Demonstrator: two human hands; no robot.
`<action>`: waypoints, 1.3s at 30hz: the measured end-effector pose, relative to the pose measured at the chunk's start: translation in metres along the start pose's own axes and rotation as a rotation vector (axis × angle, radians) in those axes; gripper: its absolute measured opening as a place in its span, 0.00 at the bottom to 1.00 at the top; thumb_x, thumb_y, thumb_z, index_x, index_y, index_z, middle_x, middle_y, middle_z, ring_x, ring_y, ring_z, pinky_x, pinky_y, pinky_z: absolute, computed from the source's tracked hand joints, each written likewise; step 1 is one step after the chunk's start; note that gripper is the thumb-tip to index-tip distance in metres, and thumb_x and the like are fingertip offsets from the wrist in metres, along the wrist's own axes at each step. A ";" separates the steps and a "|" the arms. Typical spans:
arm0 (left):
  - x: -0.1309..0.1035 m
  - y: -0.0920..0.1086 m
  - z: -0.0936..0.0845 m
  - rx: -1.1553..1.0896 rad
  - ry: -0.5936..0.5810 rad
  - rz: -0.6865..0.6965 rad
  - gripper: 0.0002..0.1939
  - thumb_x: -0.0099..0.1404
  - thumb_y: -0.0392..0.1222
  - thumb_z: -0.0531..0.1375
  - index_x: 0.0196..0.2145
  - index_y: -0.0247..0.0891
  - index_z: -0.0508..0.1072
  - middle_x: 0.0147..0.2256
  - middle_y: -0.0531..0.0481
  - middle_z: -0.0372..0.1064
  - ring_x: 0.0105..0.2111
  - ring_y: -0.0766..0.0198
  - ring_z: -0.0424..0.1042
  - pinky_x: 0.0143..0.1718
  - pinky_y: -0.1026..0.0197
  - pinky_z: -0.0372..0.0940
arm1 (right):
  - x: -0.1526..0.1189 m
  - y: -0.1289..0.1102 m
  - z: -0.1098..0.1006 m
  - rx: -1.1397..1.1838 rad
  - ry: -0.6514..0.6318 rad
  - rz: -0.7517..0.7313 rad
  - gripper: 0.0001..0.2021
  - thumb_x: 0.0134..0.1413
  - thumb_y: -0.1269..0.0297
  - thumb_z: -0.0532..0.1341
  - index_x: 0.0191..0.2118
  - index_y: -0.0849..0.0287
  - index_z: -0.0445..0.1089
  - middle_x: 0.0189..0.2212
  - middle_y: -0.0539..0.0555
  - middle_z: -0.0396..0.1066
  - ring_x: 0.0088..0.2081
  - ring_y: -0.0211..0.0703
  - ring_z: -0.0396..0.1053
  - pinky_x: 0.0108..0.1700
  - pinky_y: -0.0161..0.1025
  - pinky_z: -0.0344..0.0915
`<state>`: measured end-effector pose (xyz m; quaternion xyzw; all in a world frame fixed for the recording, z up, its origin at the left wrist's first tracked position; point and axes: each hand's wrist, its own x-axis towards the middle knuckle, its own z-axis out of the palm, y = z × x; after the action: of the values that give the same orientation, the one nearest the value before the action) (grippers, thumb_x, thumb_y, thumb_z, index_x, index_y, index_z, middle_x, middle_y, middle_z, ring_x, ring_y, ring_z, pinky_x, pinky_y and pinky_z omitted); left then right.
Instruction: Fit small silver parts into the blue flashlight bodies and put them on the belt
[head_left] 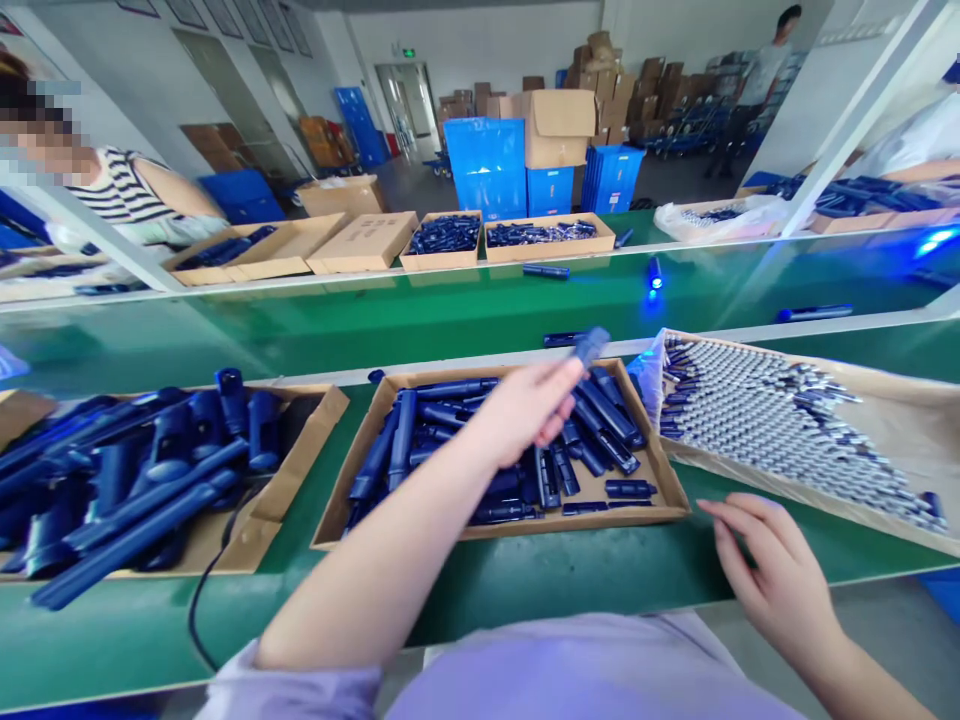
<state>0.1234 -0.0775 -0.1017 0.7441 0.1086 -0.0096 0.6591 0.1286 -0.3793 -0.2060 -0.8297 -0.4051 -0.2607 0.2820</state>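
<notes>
My left hand (529, 408) is closed around a dark blue plastic housing (592, 345), blurred, above the far side of a shallow cardboard box (667, 505). That box holds many similar dark blue tubular housings (405, 435), some whole, some with open cut-outs. My right hand (772, 555) hovers near the box's front right corner, its fingers loosely bent and apart, with nothing visible in them. Right of it lies a tray (907, 400) of neatly packed small silvery cylindrical parts (765, 420). On the left, another cardboard box (315, 440) is heaped with longer blue housings (172, 440).
A green conveyor belt (337, 320) runs behind a white rail, carrying a few blue pieces and one lit blue light (655, 275). Boxes of parts (446, 238) stand beyond it. A black cable (196, 610) hangs over the front left. Co-workers sit across the line.
</notes>
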 end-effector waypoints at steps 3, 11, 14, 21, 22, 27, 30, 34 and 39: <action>0.049 0.019 -0.060 0.713 0.370 0.016 0.24 0.69 0.60 0.47 0.40 0.37 0.70 0.30 0.47 0.66 0.26 0.63 0.67 0.30 0.62 0.61 | -0.009 0.002 0.004 0.037 0.036 0.095 0.12 0.59 0.70 0.56 0.48 0.56 0.68 0.42 0.57 0.66 0.43 0.46 0.68 0.46 0.44 0.65; 0.133 0.016 -0.096 1.052 0.425 -0.096 0.07 0.66 0.39 0.56 0.34 0.32 0.68 0.46 0.37 0.65 0.55 0.51 0.59 0.57 0.52 0.54 | -0.010 -0.004 0.010 0.135 0.100 0.202 0.14 0.59 0.72 0.56 0.49 0.53 0.68 0.43 0.56 0.67 0.43 0.47 0.68 0.45 0.45 0.66; 0.174 0.014 -0.042 1.095 0.281 -0.006 0.09 0.66 0.41 0.56 0.39 0.32 0.71 0.52 0.35 0.63 0.58 0.47 0.55 0.59 0.46 0.50 | -0.011 -0.002 0.010 0.152 0.092 0.219 0.15 0.59 0.73 0.55 0.49 0.53 0.68 0.43 0.57 0.67 0.44 0.47 0.68 0.44 0.45 0.66; 0.237 0.001 0.073 1.055 0.000 0.048 0.14 0.65 0.43 0.60 0.47 0.34 0.72 0.52 0.40 0.66 0.55 0.53 0.64 0.57 0.45 0.56 | -0.013 -0.001 0.011 0.126 0.067 0.158 0.16 0.58 0.74 0.56 0.50 0.55 0.68 0.42 0.58 0.67 0.44 0.47 0.69 0.43 0.43 0.69; 0.238 0.002 0.077 1.040 -0.002 0.038 0.13 0.65 0.42 0.60 0.46 0.33 0.71 0.52 0.41 0.66 0.54 0.54 0.64 0.57 0.45 0.57 | -0.013 -0.002 0.011 0.132 0.074 0.175 0.15 0.58 0.74 0.56 0.50 0.55 0.68 0.42 0.58 0.68 0.44 0.47 0.69 0.43 0.43 0.69; 0.219 0.025 0.062 0.881 0.058 -0.008 0.19 0.58 0.34 0.63 0.47 0.29 0.66 0.48 0.31 0.68 0.46 0.50 0.72 0.48 0.51 0.64 | 0.020 0.010 -0.005 0.189 0.053 0.118 0.12 0.60 0.72 0.56 0.48 0.55 0.67 0.42 0.56 0.69 0.44 0.43 0.70 0.44 0.38 0.69; 0.178 0.040 0.041 0.709 0.022 -0.039 0.19 0.58 0.35 0.62 0.47 0.33 0.63 0.35 0.39 0.73 0.31 0.58 0.75 0.35 0.58 0.67 | 0.080 0.041 -0.012 0.093 -0.081 0.109 0.08 0.63 0.67 0.54 0.44 0.54 0.69 0.41 0.55 0.71 0.44 0.43 0.70 0.47 0.39 0.68; 0.093 0.036 0.019 0.270 -0.146 -0.117 0.14 0.59 0.42 0.61 0.42 0.38 0.64 0.26 0.53 0.67 0.19 0.69 0.66 0.21 0.67 0.61 | 0.166 0.080 0.010 -0.301 -0.592 0.216 0.13 0.64 0.68 0.50 0.40 0.61 0.72 0.42 0.59 0.71 0.46 0.44 0.69 0.49 0.38 0.65; 0.002 -0.003 0.028 -0.385 -0.217 -0.333 0.22 0.63 0.59 0.57 0.42 0.37 0.69 0.20 0.57 0.58 0.12 0.74 0.55 0.14 0.70 0.48 | 0.206 0.089 0.052 -0.485 -0.788 0.235 0.10 0.61 0.68 0.57 0.45 0.67 0.71 0.48 0.63 0.69 0.54 0.50 0.65 0.53 0.47 0.64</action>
<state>0.1288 -0.1040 -0.1091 0.5718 0.1580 -0.1766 0.7854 0.3227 -0.2811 -0.1293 -0.9474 -0.3122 0.0204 -0.0676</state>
